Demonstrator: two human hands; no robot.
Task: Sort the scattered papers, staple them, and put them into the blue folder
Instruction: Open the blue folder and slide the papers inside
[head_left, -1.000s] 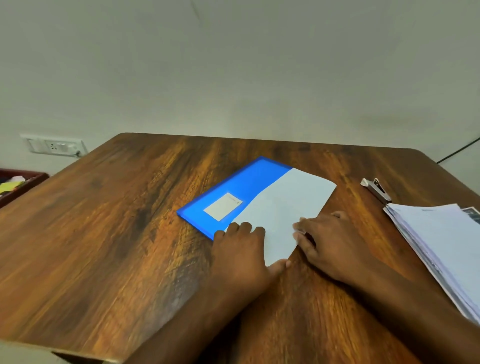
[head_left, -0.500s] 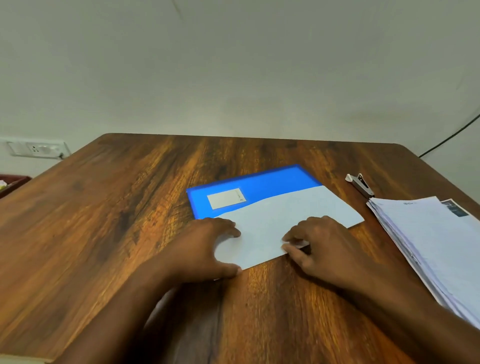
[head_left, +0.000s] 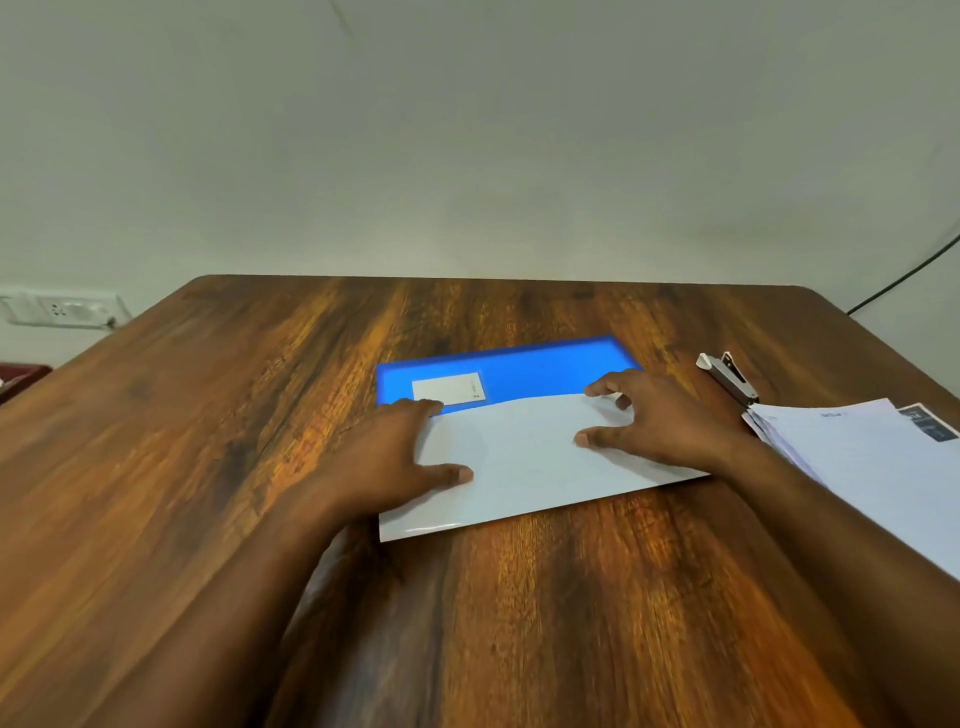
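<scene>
A blue folder with a white label lies flat on the wooden table. White paper sticks out of its near side, covering the folder's front half. My left hand rests on the paper's left edge, fingers spread, thumb pressing on the sheet. My right hand presses on the paper's right part, fingertips at the folder's far right corner. A grey stapler lies to the right of the folder. A stack of white papers sits at the right edge.
A wall socket is mounted at the left behind the table. A dark red tray edge shows at far left. A black cable runs down the wall at the right.
The folder and paper have turned until their long side faces me. My hands have spread apart, the left to the paper's left edge and the right to its far right corner.
</scene>
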